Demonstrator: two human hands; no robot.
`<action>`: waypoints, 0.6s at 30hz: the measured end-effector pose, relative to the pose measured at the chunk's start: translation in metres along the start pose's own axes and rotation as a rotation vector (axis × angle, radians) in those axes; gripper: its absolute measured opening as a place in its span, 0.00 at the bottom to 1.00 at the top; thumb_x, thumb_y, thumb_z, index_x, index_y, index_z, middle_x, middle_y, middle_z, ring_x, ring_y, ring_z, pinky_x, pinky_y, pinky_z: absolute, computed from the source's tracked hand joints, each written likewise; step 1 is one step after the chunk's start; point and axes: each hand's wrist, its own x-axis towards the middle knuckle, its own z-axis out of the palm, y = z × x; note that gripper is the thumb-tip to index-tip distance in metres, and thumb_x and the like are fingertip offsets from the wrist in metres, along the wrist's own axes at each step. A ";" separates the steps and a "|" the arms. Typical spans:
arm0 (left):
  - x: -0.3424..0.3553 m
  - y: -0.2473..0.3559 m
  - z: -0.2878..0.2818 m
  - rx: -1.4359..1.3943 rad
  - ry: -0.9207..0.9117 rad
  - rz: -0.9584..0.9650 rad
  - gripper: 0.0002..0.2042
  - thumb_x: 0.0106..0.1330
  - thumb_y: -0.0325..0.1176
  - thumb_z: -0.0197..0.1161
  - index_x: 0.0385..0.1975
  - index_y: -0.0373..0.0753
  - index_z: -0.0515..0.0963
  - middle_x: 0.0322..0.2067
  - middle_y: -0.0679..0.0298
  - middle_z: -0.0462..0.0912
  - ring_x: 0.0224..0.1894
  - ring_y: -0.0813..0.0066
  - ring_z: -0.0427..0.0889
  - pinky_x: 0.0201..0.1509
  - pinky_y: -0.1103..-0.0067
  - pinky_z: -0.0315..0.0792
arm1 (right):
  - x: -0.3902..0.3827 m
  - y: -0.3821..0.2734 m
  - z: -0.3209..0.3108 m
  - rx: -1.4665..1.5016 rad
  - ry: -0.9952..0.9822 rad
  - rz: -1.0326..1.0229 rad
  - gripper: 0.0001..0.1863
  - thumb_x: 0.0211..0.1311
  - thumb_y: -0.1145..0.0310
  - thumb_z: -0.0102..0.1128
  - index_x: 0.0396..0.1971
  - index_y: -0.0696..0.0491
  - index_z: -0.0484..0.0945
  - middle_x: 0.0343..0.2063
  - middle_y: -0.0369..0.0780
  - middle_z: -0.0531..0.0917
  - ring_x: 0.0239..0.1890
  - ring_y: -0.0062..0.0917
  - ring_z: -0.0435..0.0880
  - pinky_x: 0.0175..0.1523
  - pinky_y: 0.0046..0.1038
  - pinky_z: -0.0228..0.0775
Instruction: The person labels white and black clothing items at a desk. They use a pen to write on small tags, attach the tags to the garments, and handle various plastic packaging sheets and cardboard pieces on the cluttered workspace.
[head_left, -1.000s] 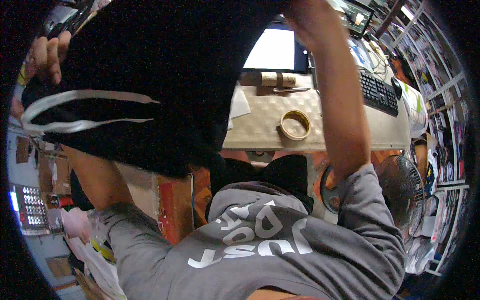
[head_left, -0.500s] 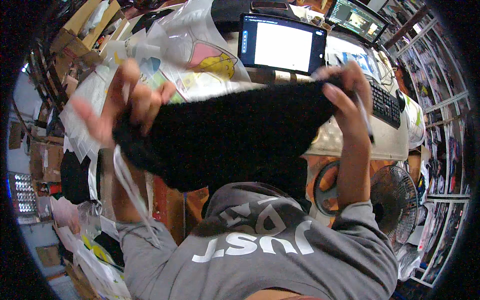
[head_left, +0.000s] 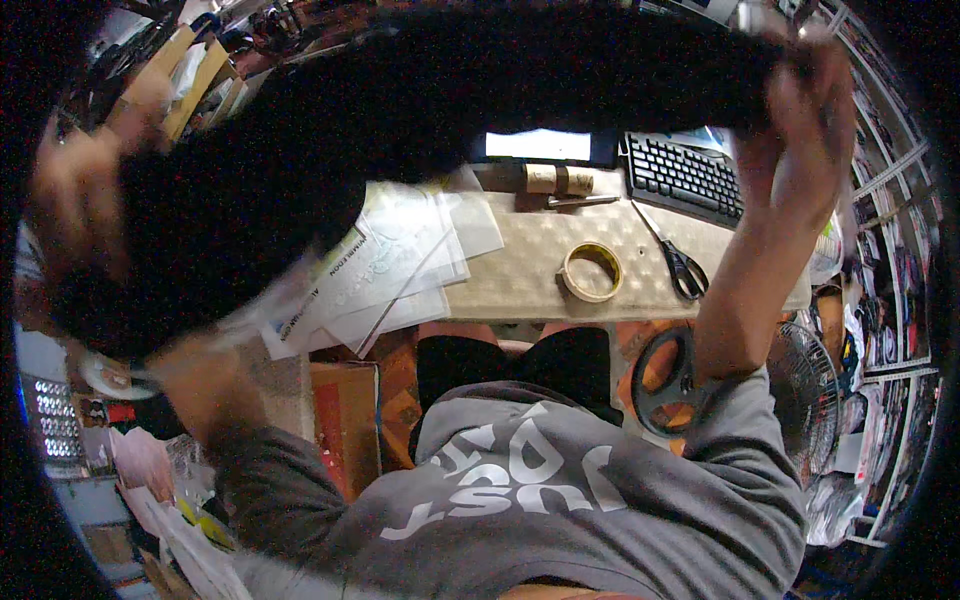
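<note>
A dark black cloth (head_left: 420,70) is stretched across the top of the view, hiding part of the desk. My left hand (head_left: 95,190), blurred, grips its left end at the far left. My right hand (head_left: 800,110) grips the other end at the upper right, above the black keyboard (head_left: 676,172). Below the cloth, translucent printed sheets (head_left: 370,270) lie on the beige desk (head_left: 510,280), with a tape roll (head_left: 590,292) and black-handled scissors (head_left: 685,268) to their right.
Behind the tape are a lit screen (head_left: 536,147) and a brown cylindrical roll (head_left: 558,180). Below right stand a fan (head_left: 805,400) and a round grey base (head_left: 648,390); white shelving (head_left: 895,375) lines the right, cardboard boxes (head_left: 160,80) the upper left.
The cloth dropped low over the desk half a second ago and is now raised and spread wider. Both hands have moved outward and up, uncovering the tape, sheets and scissors.
</note>
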 end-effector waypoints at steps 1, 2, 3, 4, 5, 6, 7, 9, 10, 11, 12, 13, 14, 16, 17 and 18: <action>-0.030 -0.008 0.006 0.013 0.069 -0.062 0.37 0.60 0.68 0.46 0.46 0.33 0.64 0.14 0.72 0.64 0.16 0.79 0.64 0.49 0.66 0.55 | -0.020 0.018 -0.012 0.064 -0.146 0.024 0.17 0.52 0.70 0.66 0.32 0.50 0.63 0.34 0.43 0.77 0.40 0.31 0.77 0.48 0.36 0.71; -0.061 -0.035 0.002 -0.060 0.124 -0.105 0.38 0.60 0.70 0.43 0.45 0.33 0.63 0.11 0.75 0.62 0.12 0.80 0.60 0.48 0.65 0.54 | -0.043 0.024 -0.032 0.040 -0.277 0.058 0.21 0.51 0.68 0.68 0.28 0.47 0.58 0.35 0.47 0.77 0.41 0.34 0.78 0.46 0.37 0.74; -0.085 -0.042 0.007 -0.066 0.168 -0.185 0.37 0.58 0.71 0.42 0.41 0.35 0.62 0.11 0.75 0.60 0.12 0.81 0.58 0.48 0.67 0.53 | -0.069 0.031 -0.033 0.084 -0.256 0.200 0.23 0.49 0.67 0.70 0.27 0.47 0.57 0.32 0.47 0.78 0.36 0.32 0.79 0.41 0.33 0.76; -0.117 -0.058 0.007 -0.125 0.216 -0.294 0.36 0.57 0.73 0.41 0.37 0.38 0.61 0.11 0.76 0.58 0.13 0.81 0.56 0.48 0.69 0.53 | -0.089 0.039 -0.037 0.069 -0.268 0.308 0.23 0.47 0.75 0.71 0.25 0.49 0.58 0.33 0.48 0.82 0.38 0.32 0.81 0.46 0.30 0.73; -0.149 -0.079 0.007 -0.211 0.277 -0.389 0.36 0.55 0.75 0.40 0.32 0.40 0.60 0.11 0.76 0.56 0.13 0.82 0.53 0.48 0.70 0.52 | -0.112 0.050 -0.041 0.013 -0.278 0.428 0.22 0.48 0.77 0.69 0.25 0.50 0.58 0.33 0.48 0.82 0.38 0.29 0.81 0.45 0.29 0.72; -0.173 -0.099 0.010 -0.299 0.387 -0.443 0.36 0.54 0.77 0.39 0.28 0.43 0.59 0.12 0.76 0.54 0.14 0.82 0.51 0.48 0.72 0.52 | -0.131 0.065 -0.047 -0.082 -0.294 0.516 0.22 0.49 0.77 0.68 0.25 0.50 0.58 0.33 0.46 0.82 0.36 0.24 0.79 0.44 0.26 0.71; -0.193 -0.120 0.018 -0.408 0.584 -0.406 0.36 0.53 0.78 0.39 0.27 0.44 0.57 0.11 0.76 0.52 0.14 0.82 0.51 0.48 0.75 0.53 | -0.143 0.075 -0.050 -0.328 -0.392 0.562 0.22 0.49 0.77 0.68 0.25 0.51 0.57 0.33 0.45 0.83 0.36 0.21 0.78 0.45 0.24 0.69; -0.204 -0.135 0.017 -0.388 0.694 -0.467 0.35 0.55 0.77 0.37 0.26 0.44 0.56 0.11 0.75 0.52 0.13 0.82 0.51 0.45 0.76 0.54 | -0.150 0.088 -0.046 -0.359 -0.376 0.651 0.22 0.50 0.77 0.67 0.25 0.50 0.57 0.33 0.43 0.84 0.36 0.19 0.77 0.44 0.21 0.67; -0.203 -0.133 0.014 -0.374 0.716 -0.425 0.35 0.55 0.76 0.37 0.27 0.43 0.58 0.11 0.75 0.52 0.14 0.82 0.51 0.45 0.76 0.54 | -0.144 0.089 -0.040 -0.290 -0.360 0.611 0.21 0.51 0.77 0.67 0.25 0.50 0.57 0.33 0.43 0.84 0.36 0.19 0.77 0.44 0.21 0.67; -0.200 -0.129 0.012 -0.360 0.738 -0.383 0.35 0.56 0.76 0.37 0.28 0.43 0.59 0.11 0.75 0.52 0.14 0.81 0.51 0.44 0.75 0.54 | -0.133 0.089 -0.031 -0.220 -0.343 0.573 0.21 0.51 0.77 0.67 0.25 0.50 0.57 0.33 0.43 0.84 0.36 0.18 0.77 0.44 0.21 0.67; -0.189 -0.120 0.007 -0.349 0.764 -0.323 0.35 0.56 0.76 0.36 0.29 0.42 0.60 0.11 0.75 0.52 0.14 0.81 0.52 0.44 0.75 0.54 | -0.121 0.096 -0.021 -0.158 -0.333 0.464 0.21 0.51 0.76 0.67 0.25 0.50 0.57 0.33 0.42 0.84 0.35 0.18 0.76 0.43 0.21 0.67; -0.175 -0.112 0.002 -0.349 0.785 -0.261 0.35 0.57 0.75 0.36 0.30 0.41 0.61 0.12 0.74 0.53 0.14 0.81 0.52 0.44 0.74 0.54 | -0.106 0.100 -0.011 -0.172 -0.281 0.437 0.21 0.52 0.75 0.67 0.24 0.50 0.57 0.32 0.41 0.83 0.34 0.19 0.75 0.42 0.22 0.67; -0.167 -0.105 -0.006 -0.251 0.869 -0.267 0.37 0.57 0.75 0.35 0.34 0.40 0.65 0.12 0.74 0.53 0.14 0.81 0.52 0.43 0.72 0.55 | -0.091 0.110 -0.007 -0.412 -0.281 0.369 0.21 0.52 0.73 0.68 0.22 0.50 0.58 0.28 0.39 0.82 0.31 0.19 0.73 0.37 0.22 0.66; -0.155 -0.097 -0.052 -0.159 0.550 -0.246 0.36 0.62 0.71 0.31 0.37 0.39 0.69 0.15 0.72 0.55 0.18 0.77 0.56 0.47 0.72 0.57 | -0.064 0.129 0.028 -0.575 -0.274 0.276 0.19 0.51 0.71 0.70 0.22 0.54 0.63 0.23 0.37 0.78 0.24 0.19 0.69 0.31 0.21 0.64; -0.153 -0.095 -0.077 -0.131 0.624 -0.316 0.33 0.63 0.69 0.34 0.35 0.39 0.68 0.19 0.68 0.58 0.23 0.74 0.60 0.48 0.72 0.58 | -0.055 0.165 0.025 -0.692 -0.269 0.142 0.17 0.51 0.73 0.70 0.24 0.57 0.66 0.25 0.38 0.79 0.25 0.19 0.72 0.33 0.23 0.67; -0.161 -0.094 -0.109 -0.028 0.620 -0.390 0.30 0.64 0.66 0.38 0.35 0.39 0.68 0.24 0.63 0.67 0.30 0.70 0.68 0.51 0.70 0.61 | -0.057 0.187 0.031 -0.630 -0.279 0.058 0.17 0.51 0.73 0.69 0.27 0.58 0.65 0.26 0.40 0.79 0.28 0.20 0.74 0.35 0.24 0.69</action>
